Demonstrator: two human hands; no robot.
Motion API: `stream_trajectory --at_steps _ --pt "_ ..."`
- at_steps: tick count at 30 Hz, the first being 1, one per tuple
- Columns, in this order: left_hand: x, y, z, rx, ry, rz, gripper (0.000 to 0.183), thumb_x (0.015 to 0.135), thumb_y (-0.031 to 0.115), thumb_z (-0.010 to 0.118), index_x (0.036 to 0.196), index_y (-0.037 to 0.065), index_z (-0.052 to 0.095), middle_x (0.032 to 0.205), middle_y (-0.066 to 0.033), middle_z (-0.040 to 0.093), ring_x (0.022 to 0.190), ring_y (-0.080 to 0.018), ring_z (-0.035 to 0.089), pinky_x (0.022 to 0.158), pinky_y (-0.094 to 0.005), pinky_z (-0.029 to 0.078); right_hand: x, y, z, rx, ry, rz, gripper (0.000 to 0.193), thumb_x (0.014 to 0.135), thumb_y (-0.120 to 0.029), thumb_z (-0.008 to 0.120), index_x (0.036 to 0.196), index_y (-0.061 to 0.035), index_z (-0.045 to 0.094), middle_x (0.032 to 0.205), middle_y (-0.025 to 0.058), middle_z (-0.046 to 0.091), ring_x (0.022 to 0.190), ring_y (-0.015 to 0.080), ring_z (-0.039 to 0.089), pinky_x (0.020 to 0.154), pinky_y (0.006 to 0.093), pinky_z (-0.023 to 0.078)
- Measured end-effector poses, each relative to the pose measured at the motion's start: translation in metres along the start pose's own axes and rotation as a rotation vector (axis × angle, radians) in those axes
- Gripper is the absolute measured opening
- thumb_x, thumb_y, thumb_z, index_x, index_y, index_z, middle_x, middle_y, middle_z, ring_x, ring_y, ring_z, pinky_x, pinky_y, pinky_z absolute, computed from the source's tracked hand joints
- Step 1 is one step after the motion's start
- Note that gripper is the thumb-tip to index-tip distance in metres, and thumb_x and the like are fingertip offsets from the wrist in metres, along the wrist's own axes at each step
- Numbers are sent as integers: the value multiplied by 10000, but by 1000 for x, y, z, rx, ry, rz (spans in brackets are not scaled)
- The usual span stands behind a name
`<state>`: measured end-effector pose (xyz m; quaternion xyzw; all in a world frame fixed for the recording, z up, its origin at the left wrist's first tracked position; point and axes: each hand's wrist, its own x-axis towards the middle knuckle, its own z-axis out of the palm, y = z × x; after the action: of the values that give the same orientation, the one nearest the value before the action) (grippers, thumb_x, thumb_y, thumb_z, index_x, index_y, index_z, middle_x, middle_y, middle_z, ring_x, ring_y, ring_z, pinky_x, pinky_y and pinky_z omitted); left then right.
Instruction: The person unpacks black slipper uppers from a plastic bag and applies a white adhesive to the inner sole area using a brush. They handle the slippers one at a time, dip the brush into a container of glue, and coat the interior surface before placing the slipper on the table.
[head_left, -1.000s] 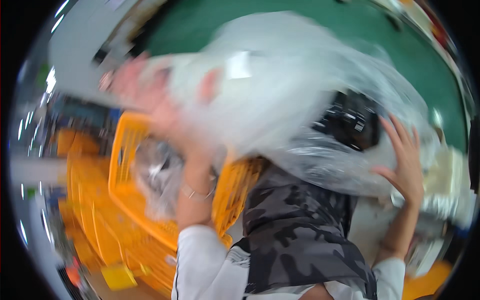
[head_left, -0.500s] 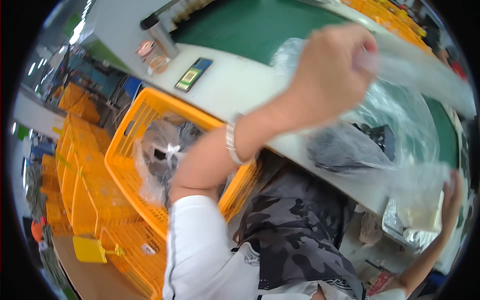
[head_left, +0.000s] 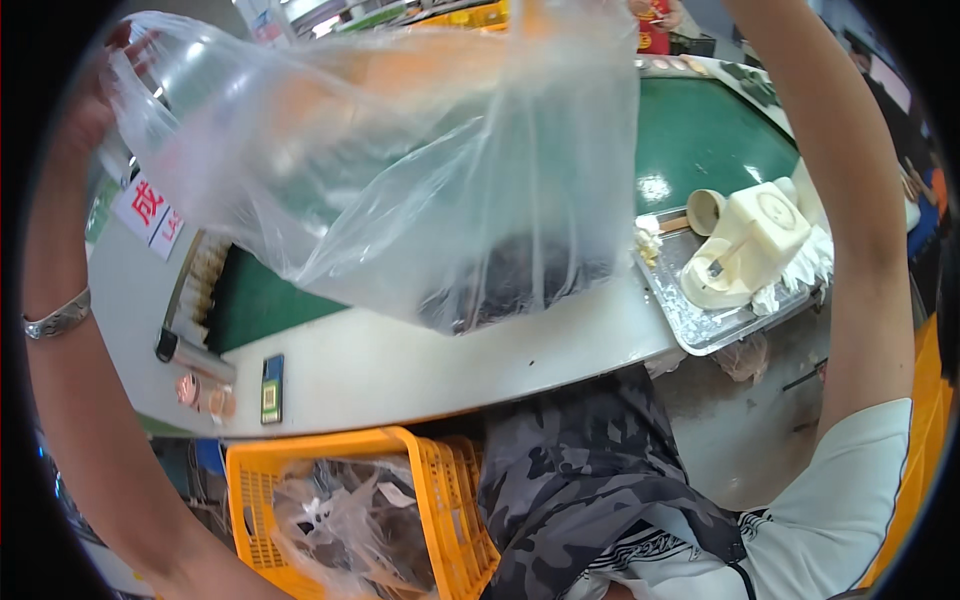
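Observation:
A large clear plastic bag hangs stretched across the upper middle, above the table. Its upper left corner is gripped by my left hand, raised at the left rim of the view. Dark items show through the film at the bag's lower end; their kind cannot be made out. My right forearm runs up the right side and leaves the picture at the top, so that hand is out of sight.
A metal tray at the right holds a cream plastic device and crumpled white paper. A phone, a flask and a glass jar stand left on the white table edge. Below is an orange crate with bagged goods.
The bag has been lifted off the table and spread out, dark items with it. My left hand has moved up and far left; my right hand has risen out of the picture. The view has turned.

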<state>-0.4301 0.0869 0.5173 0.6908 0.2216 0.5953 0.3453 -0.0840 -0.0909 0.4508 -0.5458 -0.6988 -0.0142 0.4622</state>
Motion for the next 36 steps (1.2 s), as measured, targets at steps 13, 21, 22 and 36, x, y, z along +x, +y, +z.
stream_trajectory --at_steps 13,21,22,36 --pt "-119 6 149 -7 -560 -114 384 859 261 600 1170 92 452 893 -12 546 479 -22 365 433 -166 383 83 16 46 96 -255 -387 259 747 -133 622 993 -51 611 833 69 636 732 145 608 636 247 496" --pt "-156 -31 161 -4 -289 -415 274 896 311 538 1050 85 551 764 25 510 451 -42 389 346 -187 277 1 -20 63 311 -91 -639 337 702 -171 681 997 -18 627 924 111 645 737 200 630 655 309 512" --pt "-151 -34 155 -136 -376 -454 274 912 320 507 1031 80 564 787 10 544 468 -50 444 346 -195 314 0 -6 64 336 -54 -708 354 722 -164 671 1030 -1 612 906 116 639 738 204 624 650 307 507" --pt "-211 -44 145 -249 -316 -264 345 922 283 465 1133 15 518 996 -104 609 762 -183 626 537 -249 475 -55 26 86 715 127 -400 202 887 -163 526 877 29 588 777 108 625 593 185 600 569 317 481"
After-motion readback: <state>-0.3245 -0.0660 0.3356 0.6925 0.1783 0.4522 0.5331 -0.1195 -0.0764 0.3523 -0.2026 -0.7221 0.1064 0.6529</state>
